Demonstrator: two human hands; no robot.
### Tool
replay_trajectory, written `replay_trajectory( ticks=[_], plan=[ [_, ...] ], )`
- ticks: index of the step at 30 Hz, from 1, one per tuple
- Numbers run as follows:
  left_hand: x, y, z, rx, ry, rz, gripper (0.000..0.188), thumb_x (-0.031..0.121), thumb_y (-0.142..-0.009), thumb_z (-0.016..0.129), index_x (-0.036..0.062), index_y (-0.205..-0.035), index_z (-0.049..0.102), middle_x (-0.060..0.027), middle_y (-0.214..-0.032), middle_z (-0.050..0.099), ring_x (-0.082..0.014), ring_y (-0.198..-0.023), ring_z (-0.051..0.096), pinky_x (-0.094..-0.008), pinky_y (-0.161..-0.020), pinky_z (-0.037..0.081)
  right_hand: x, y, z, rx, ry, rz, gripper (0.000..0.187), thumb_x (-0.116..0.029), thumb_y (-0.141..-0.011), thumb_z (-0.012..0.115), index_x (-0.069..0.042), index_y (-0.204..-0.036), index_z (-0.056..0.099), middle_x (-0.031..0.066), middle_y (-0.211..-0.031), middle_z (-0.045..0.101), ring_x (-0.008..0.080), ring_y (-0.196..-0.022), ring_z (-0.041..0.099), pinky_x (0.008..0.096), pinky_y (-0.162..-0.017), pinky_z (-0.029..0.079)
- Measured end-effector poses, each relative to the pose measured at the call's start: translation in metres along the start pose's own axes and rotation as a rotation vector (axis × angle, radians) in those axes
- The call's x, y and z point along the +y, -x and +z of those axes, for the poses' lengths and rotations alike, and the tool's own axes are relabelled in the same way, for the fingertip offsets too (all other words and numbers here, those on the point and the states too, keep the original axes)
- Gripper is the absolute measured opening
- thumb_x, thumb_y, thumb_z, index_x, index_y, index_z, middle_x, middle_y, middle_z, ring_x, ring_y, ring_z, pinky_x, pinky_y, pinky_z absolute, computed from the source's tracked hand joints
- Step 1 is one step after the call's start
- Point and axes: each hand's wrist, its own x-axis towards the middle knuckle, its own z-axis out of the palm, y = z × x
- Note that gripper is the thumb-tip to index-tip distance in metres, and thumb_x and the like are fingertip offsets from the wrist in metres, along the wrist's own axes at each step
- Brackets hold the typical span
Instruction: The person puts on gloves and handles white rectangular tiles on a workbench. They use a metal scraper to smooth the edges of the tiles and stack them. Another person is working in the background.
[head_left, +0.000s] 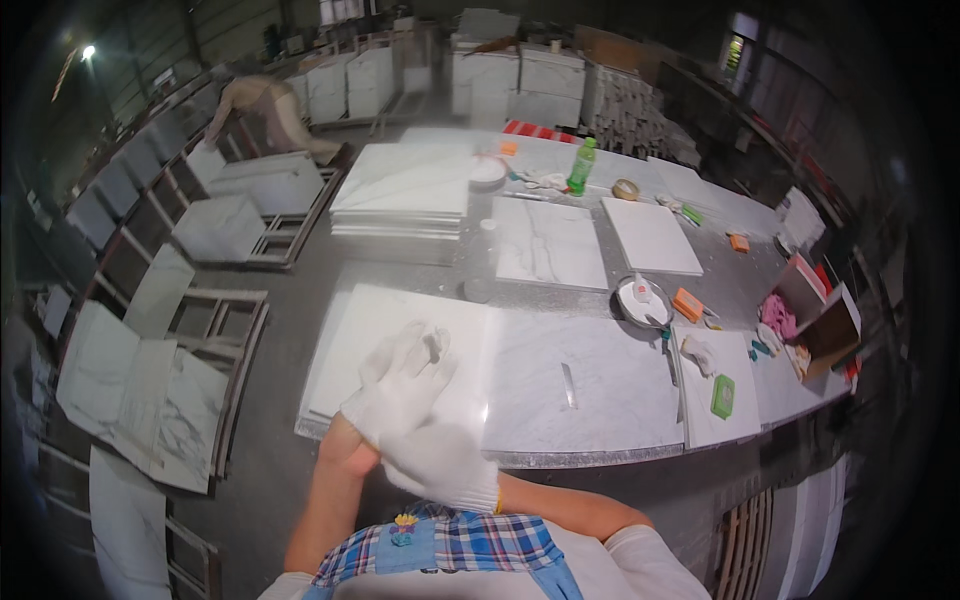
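White knit gloves (395, 372) are covering L hand (408, 380) & R hand (440, 468), one pair of palms overlapping low in front of the chest, just over the near L corner of the surface (735, 285). L glove is lying up-left of R hand & touching it; its long axis is slanting away from the body, fingers toward the top, w/ bare wrist showing below the cuff. R forearm is coming in from the R side, so R hand is pointing roughly L, across the base of L hand; R hand is the one nearer the L cuff. L fingers are looking loosely parted, but blurred; R fingers are merging w/ the other glove, so can't tell if they're pinching fabric or just pressing.

Beyond the gloves a pale slab (465, 325) is lying flat. To its R, a marbled slab (525, 410) is carrying a thin metal strip (569, 386), long axis running nearly fore-aft, well apart from both, R hand nearer. Farther R, a spare glove (700, 355) & green box (722, 396) are sitting on another panel (705, 425).
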Motion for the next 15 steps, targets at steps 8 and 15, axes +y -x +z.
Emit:
replay_trajectory(
  ticks=[8, 15],
  plan=[
    [-0.004, -0.041, 0.057, -0.195, -0.131, 0.361, 0.050, 0.026, -0.097, 0.061, 0.0038, -0.139, 0.047, -0.0116, -0.135, 0.054, -0.0285, -0.126, 0.052, -0.0416, -0.110, 0.041, 0.026, -0.011, 0.042, 0.176, -0.142, -0.058, 0.035, -0.023, -0.097, 0.051, -0.003, -0.124, 0.061, 0.0195, -0.110, 0.065, 0.0269, -0.098, 0.065, 0.0392, -0.084, 0.052],
    [-0.015, -0.047, 0.056, -0.080, -1.913, 0.939, 0.038, 0.030, -0.093, 0.064, 0.0082, -0.123, 0.059, -0.0086, -0.116, 0.061, -0.0309, -0.116, 0.055, -0.0428, -0.110, 0.035, 0.038, 0.005, 0.076, 0.133, 0.083, -0.125, 0.044, -0.035, -0.098, 0.045, -0.003, -0.124, 0.062, 0.0199, -0.120, 0.063, 0.0339, -0.111, 0.060, 0.0426, -0.096, 0.047]
  ],
)
